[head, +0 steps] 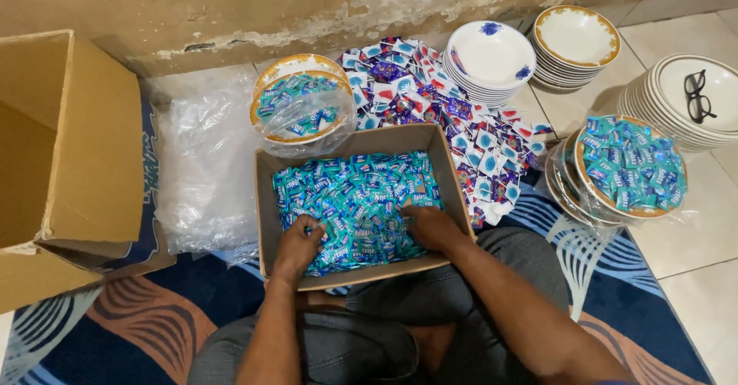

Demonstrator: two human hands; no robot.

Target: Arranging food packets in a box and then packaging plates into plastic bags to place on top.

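Observation:
A shallow cardboard tray (pixel 265 200) rests on my lap, filled with several small teal wrapped candies (pixel 361 189). My left hand (pixel 300 245) digs into the candies at the tray's near left, fingers curled among the wrappers. My right hand (pixel 430 226) lies on the candies at the near right, fingers bent down into the pile. What either hand has pinched is hidden by the wrappers.
A big open cardboard box (pixel 69 162) stands at left beside clear plastic bags (pixel 204 170). Beyond the tray lie a bagged plate of teal candies (pixel 300 108), a loose heap of mixed candies (pixel 430 93), stacked white plates (pixel 492 54), another filled plate (pixel 630 166), and glasses (pixel 696 94) on plates.

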